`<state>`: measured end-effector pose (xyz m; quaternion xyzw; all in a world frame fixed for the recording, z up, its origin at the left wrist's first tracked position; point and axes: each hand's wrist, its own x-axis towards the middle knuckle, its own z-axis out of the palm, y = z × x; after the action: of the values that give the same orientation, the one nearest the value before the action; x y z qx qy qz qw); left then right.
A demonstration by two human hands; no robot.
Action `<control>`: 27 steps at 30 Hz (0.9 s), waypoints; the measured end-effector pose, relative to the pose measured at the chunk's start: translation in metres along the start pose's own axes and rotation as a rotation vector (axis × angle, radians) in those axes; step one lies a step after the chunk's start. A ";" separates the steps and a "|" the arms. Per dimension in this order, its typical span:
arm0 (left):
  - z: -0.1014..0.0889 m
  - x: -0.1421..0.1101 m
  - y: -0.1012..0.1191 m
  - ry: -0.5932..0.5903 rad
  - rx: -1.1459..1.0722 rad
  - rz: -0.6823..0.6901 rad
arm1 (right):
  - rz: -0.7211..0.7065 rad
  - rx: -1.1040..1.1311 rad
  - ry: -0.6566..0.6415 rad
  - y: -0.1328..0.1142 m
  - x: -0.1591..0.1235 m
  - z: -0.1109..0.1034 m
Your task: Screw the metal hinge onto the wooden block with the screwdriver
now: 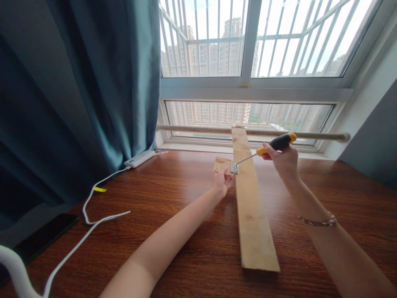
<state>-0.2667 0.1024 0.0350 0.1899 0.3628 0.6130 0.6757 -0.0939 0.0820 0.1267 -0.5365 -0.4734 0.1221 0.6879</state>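
Holding the screwdriver point(273, 145) by its yellow-black handle, our right hand point(283, 159) is clenched in the upper middle of the frame, with the tip on the small metal hinge point(234, 168). Our left hand point(221, 182) pinches the small wood block point(221, 164) beside the long plank point(251, 207). The hinge screws are too small to see, and the plank's far end blends into the window rail point(198, 129).

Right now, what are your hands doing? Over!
Right hand gripping yellow-and-black-handled screwdriver, tip at small silver metal hinge. Left hand steadying small wooden block beside long pale wooden plank. Nothing in the way.
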 end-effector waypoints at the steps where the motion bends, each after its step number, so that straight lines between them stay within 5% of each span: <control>1: 0.000 0.001 0.000 -0.016 -0.010 -0.019 | 0.002 0.006 -0.010 0.000 0.000 -0.001; 17: 0.003 0.000 0.000 -0.130 -0.100 -0.048 | 0.179 0.323 -0.448 -0.032 -0.006 -0.015; 27: 0.003 0.001 0.001 -0.111 -0.116 -0.044 | 0.089 0.199 -0.323 -0.016 -0.004 -0.008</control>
<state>-0.2651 0.1043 0.0370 0.1760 0.2928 0.6067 0.7178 -0.0952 0.0681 0.1389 -0.4595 -0.5390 0.2831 0.6467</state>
